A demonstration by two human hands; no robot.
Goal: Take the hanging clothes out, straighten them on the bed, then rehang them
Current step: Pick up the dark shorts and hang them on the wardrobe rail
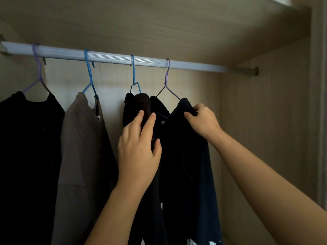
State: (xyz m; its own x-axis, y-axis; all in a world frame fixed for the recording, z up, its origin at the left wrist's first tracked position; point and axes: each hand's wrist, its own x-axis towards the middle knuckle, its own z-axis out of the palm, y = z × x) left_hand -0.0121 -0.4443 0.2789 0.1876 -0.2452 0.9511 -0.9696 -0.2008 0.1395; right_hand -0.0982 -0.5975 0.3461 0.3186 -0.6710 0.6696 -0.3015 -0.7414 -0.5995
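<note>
While reaching up into the wardrobe, had the navy garment by its shoulder: gripped there with the right hand, fingers curled tight over the cloth, thumb tucked out of sight behind the fold. Hung on a purple hanger, last in the row, hooked over the pale rail. Lost its hem off the bottom edge; caught only a few white print patches low down.

Found a darker ribbed garment just left of it, touching, on a blue hanger. Could not separate the two cleanly in the gloom. Had the left hand against that ribbed cloth, fingers nearly straight and spread, thumb bent at the side, nothing plainly gripped. Could not rule on any fold caught under the thumb.

Further left, across a gap at hanger height, picked out a grey-brown garment on a second blue hanger, something small and white at its neck, too dim to name. Beyond that, spotted a black garment on another purple hanger, cropped by the left edge, all detail swallowed in shadow.

Closed in by a wood-grain side wall on the right and a top panel overhead. Saw the rail's right end set against that wall; barely made out its left end at the frame edge. Lost both forearms off the edges of the view.
</note>
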